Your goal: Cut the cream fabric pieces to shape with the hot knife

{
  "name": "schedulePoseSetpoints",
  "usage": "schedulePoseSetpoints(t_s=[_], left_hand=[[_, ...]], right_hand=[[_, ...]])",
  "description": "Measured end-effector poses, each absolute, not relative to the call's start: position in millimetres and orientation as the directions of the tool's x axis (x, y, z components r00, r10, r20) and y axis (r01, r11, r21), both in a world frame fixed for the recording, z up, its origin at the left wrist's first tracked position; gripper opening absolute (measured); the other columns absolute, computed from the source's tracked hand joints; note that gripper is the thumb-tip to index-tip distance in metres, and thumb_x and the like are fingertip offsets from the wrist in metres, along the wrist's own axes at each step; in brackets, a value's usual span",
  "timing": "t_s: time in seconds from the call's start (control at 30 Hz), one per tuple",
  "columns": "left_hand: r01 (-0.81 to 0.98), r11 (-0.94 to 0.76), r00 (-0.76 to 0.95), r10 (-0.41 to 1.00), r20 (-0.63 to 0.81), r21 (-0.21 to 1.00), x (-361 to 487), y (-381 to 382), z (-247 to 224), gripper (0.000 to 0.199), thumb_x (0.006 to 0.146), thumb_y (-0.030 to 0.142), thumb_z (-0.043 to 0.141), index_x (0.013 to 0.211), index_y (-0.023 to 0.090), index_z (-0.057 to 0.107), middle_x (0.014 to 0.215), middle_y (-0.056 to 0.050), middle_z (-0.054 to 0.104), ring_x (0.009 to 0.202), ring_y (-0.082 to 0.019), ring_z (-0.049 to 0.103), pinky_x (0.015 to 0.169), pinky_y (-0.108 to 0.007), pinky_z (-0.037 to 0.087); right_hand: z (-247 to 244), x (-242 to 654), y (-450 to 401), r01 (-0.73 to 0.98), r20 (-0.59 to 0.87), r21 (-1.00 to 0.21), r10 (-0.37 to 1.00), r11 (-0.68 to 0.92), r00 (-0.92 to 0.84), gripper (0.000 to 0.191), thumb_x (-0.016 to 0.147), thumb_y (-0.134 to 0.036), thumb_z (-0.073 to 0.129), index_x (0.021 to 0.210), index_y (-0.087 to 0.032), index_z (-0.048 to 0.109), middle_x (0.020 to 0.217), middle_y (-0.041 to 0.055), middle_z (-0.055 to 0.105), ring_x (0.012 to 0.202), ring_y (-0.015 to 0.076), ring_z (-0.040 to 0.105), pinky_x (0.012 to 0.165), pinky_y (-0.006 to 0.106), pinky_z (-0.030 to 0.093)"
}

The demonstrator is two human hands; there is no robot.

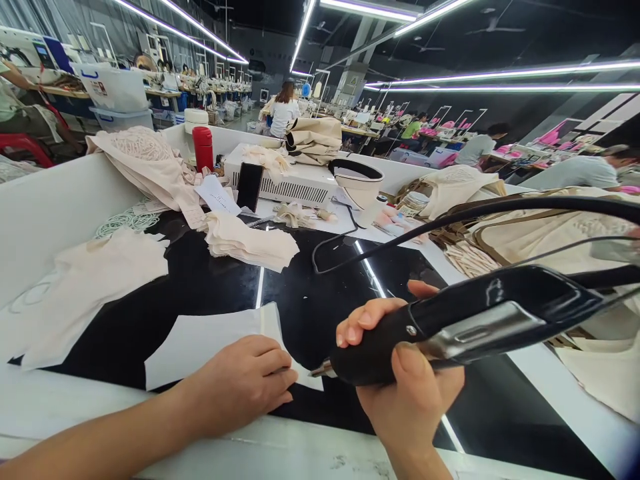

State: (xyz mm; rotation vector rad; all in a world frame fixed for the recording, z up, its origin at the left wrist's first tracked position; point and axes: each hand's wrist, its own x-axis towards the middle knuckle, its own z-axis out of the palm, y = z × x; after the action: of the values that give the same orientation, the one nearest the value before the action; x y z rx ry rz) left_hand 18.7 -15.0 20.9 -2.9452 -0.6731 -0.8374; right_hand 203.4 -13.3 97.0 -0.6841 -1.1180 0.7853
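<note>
My right hand (415,393) is wrapped around a black corded hand tool (480,310) with a silver lever along its side. Its narrow metal tip (324,369) points left and meets, or nearly meets, the right edge of a white fabric piece (205,340). Over that edge lies my left hand (250,377), fingers bent and held together on the cloth; its thumb is hidden. A translucent strip (271,319) runs along the piece's right side. The cloth rests on a glossy black work surface (320,300).
Stacked cream fabric pieces (250,240) lie behind, larger cream cloth (100,280) at left. A phone (249,187) leans on a white vented box (295,183) near a red bottle (203,148). The black cable (450,217) arches across the right, before piled cloth (540,227). People work beyond.
</note>
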Motion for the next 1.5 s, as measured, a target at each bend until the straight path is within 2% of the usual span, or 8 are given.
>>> schedulePoseSetpoints(t_s=[0.13, 0.43, 0.6, 0.87, 1.13, 1.3, 1.4, 1.5], left_hand=[[0.406, -0.908, 0.765, 0.401, 0.504, 0.106, 18.7, -14.8, 21.4, 0.011, 0.103, 0.021, 0.060, 0.108, 0.013, 0.065, 0.097, -0.007, 0.067, 0.094, -0.019, 0.066, 0.088, -0.033, 0.058], [0.395, -0.913, 0.766, 0.390, 0.511, 0.104, 19.8, -14.4, 22.2, 0.013, 0.104, 0.022, 0.060, 0.108, 0.012, 0.067, 0.098, -0.007, 0.068, 0.093, -0.020, 0.065, 0.088, -0.034, 0.057], [0.397, -0.912, 0.771, 0.390, 0.503, 0.099, 19.6, -15.1, 22.1, 0.013, 0.105, 0.021, 0.057, 0.106, 0.012, 0.066, 0.097, -0.006, 0.068, 0.093, -0.020, 0.065, 0.088, -0.033, 0.058], [0.395, -0.912, 0.771, 0.395, 0.500, 0.110, 19.2, -14.0, 18.1, 0.010, 0.104, 0.019, 0.058, 0.108, 0.012, 0.065, 0.098, -0.007, 0.068, 0.094, -0.020, 0.066, 0.089, -0.034, 0.059], [0.397, -0.830, 0.669, 0.554, 0.495, 0.392, 2.2, -7.5, 33.0, 0.024, 0.111, 0.024, 0.044, 0.117, 0.017, 0.066, 0.120, -0.009, 0.070, 0.112, -0.020, 0.067, 0.098, -0.033, 0.058], [0.462, -0.824, 0.674, 0.566, 0.474, 0.328, -9.7, 7.0, 30.6, 0.032, 0.112, 0.026, 0.039, 0.107, 0.015, 0.069, 0.108, -0.007, 0.074, 0.103, -0.021, 0.070, 0.094, -0.035, 0.059], [0.479, -0.832, 0.707, 0.555, 0.438, 0.281, -12.0, 4.6, 27.8, 0.033, 0.112, 0.022, 0.037, 0.109, 0.014, 0.069, 0.107, -0.008, 0.073, 0.100, -0.022, 0.070, 0.089, -0.038, 0.060], [0.528, -0.792, 0.707, 0.610, 0.358, 0.307, -11.9, -6.2, 30.1, 0.030, 0.109, 0.018, 0.040, 0.108, 0.016, 0.070, 0.107, -0.008, 0.070, 0.094, -0.022, 0.069, 0.084, -0.037, 0.059]], right_hand=[[95.1, 199.7, -17.7, -0.226, 0.527, -0.796, 0.827, 0.562, 0.198, 0.043, 0.086, -0.042, 0.079, 0.123, -0.033, 0.059, 0.078, -0.0041, 0.062, 0.058, 0.0154, 0.061, 0.049, 0.029, 0.054], [87.9, 195.7, -18.6, -0.229, 0.513, -0.809, 0.840, 0.542, 0.174, 0.040, 0.089, -0.035, 0.077, 0.125, -0.032, 0.060, 0.081, -0.0025, 0.064, 0.060, 0.0141, 0.060, 0.052, 0.029, 0.054], [94.2, 202.0, -21.5, -0.224, 0.514, -0.801, 0.829, 0.556, 0.218, 0.043, 0.084, -0.040, 0.081, 0.122, -0.032, 0.062, 0.078, -0.0034, 0.064, 0.058, 0.0148, 0.061, 0.051, 0.029, 0.055], [91.5, 206.4, -22.8, -0.213, 0.523, -0.796, 0.821, 0.566, 0.229, 0.042, 0.085, -0.037, 0.081, 0.122, -0.031, 0.062, 0.079, -0.0034, 0.065, 0.060, 0.0145, 0.062, 0.052, 0.028, 0.056], [87.1, 209.1, -17.2, -0.189, 0.548, -0.791, 0.811, 0.583, 0.206, 0.040, 0.089, -0.033, 0.077, 0.125, -0.030, 0.061, 0.082, -0.0021, 0.066, 0.061, 0.0147, 0.064, 0.053, 0.029, 0.057], [82.6, 218.3, -1.6, -0.133, 0.556, -0.789, 0.789, 0.600, 0.262, 0.040, 0.087, -0.030, 0.077, 0.123, -0.030, 0.059, 0.082, -0.0030, 0.067, 0.059, 0.0137, 0.064, 0.054, 0.029, 0.057], [80.5, 223.2, 10.0, -0.122, 0.564, -0.784, 0.781, 0.608, 0.266, 0.040, 0.087, -0.029, 0.077, 0.123, -0.030, 0.058, 0.082, -0.0039, 0.067, 0.060, 0.0133, 0.064, 0.056, 0.029, 0.057], [80.4, 224.1, 19.2, -0.125, 0.575, -0.778, 0.778, 0.616, 0.254, 0.040, 0.087, -0.029, 0.077, 0.122, -0.030, 0.058, 0.083, -0.0045, 0.067, 0.060, 0.0127, 0.064, 0.056, 0.028, 0.058]])
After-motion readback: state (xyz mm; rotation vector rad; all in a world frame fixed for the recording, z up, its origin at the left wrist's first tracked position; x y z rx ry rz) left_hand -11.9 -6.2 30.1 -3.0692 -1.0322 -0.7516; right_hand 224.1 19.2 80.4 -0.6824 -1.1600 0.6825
